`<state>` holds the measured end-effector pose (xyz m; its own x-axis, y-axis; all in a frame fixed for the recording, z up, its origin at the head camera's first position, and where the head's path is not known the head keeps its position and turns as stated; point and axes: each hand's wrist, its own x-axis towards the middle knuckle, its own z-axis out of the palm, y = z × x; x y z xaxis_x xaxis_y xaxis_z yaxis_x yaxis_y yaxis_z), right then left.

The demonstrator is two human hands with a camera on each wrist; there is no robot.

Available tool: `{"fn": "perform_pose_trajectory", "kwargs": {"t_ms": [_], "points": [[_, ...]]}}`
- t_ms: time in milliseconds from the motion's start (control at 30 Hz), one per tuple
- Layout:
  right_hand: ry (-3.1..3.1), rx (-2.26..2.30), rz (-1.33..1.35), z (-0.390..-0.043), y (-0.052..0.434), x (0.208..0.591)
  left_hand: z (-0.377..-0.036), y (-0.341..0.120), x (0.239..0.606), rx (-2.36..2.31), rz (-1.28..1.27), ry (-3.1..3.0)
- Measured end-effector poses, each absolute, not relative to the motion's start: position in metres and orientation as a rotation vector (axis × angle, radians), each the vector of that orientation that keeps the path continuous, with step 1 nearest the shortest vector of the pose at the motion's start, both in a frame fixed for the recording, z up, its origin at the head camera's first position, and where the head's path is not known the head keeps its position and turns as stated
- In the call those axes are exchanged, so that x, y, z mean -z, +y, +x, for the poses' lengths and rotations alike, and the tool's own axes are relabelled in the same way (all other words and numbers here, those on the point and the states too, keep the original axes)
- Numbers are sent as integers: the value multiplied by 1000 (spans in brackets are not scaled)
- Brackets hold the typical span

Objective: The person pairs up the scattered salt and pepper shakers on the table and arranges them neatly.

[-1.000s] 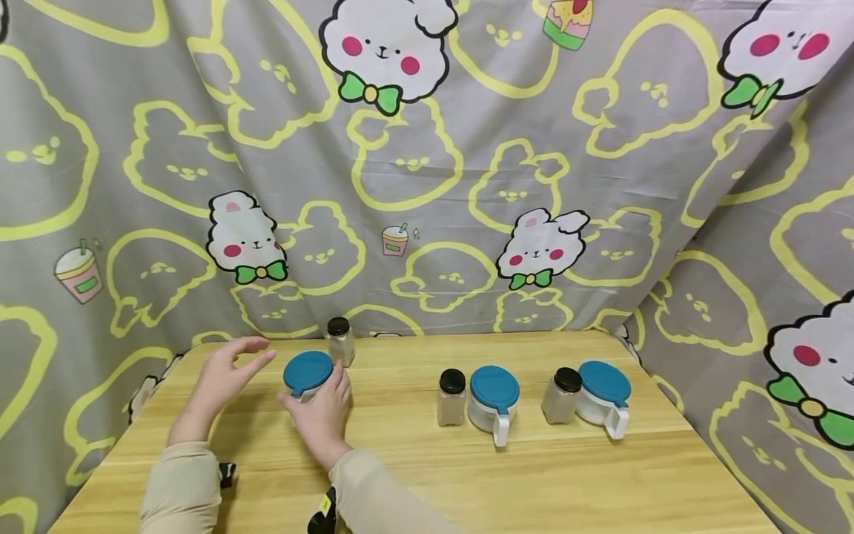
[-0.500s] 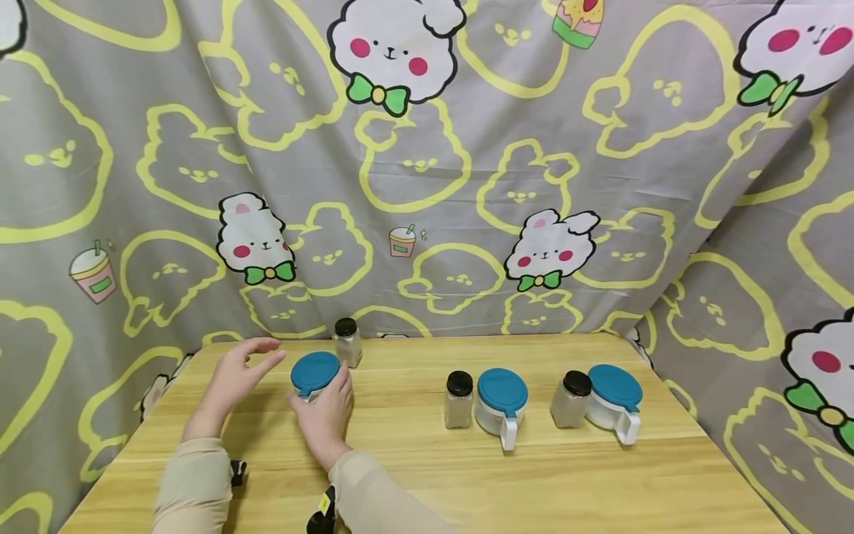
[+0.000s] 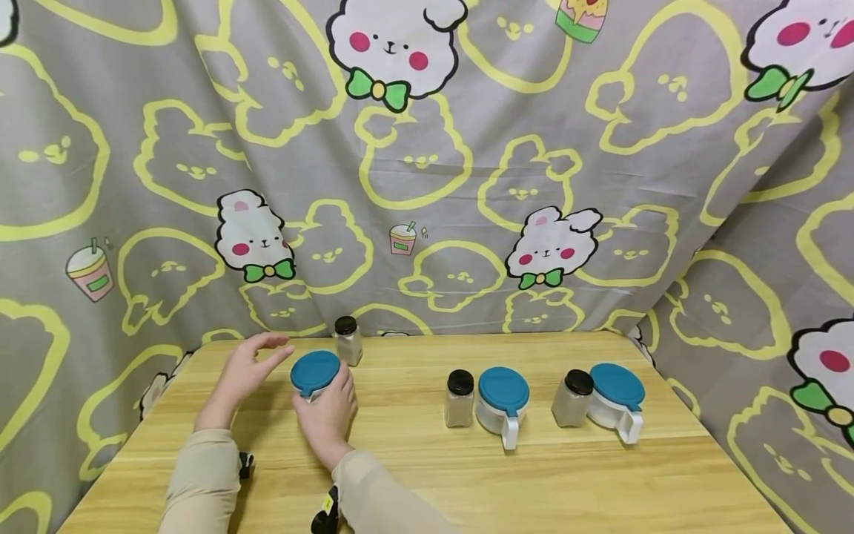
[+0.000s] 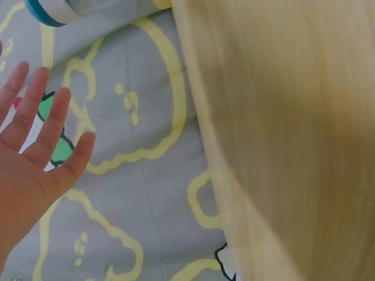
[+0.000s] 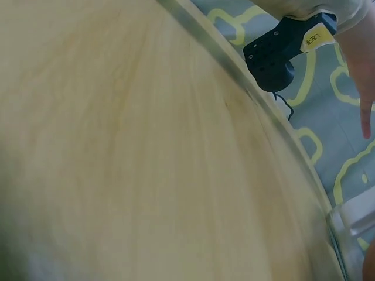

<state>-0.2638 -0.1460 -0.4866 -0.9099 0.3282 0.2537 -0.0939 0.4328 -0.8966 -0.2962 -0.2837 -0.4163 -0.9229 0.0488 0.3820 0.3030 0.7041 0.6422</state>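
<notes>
A seasoning jar with a blue lid stands at the left of the table in the head view. My right hand grips it from the front right, thumb at the front and fingers along the far side, covering much of its body. To the jar's left, my left hand is held apart from it, fingers extended. In the left wrist view the left hand has its fingers spread, and part of the jar shows at the top edge. Just behind the jar stands a glass shaker with a black lid.
Toward the right stand two more blue-lidded jars with white handles, a middle one and a far right one. Beside each is a black-lidded shaker, one and another. A patterned curtain borders the wooden table.
My left hand has moved a little right, closer to the gripped jar. The right hand keeps its hold on the jar. The head view has shifted slightly.
</notes>
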Motion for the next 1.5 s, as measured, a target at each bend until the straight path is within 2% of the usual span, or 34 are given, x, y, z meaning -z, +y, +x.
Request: {"fn": "perform_pose_trajectory", "kwargs": {"t_ms": [867,1500], "points": [[-2304,-1511,-95,-259,-118,483,-330,-277,433,1094,-283,-2616],[-2241,-1553,-4,-253,-90,472,-354,-253,433,1172,-392,-2697]]}}
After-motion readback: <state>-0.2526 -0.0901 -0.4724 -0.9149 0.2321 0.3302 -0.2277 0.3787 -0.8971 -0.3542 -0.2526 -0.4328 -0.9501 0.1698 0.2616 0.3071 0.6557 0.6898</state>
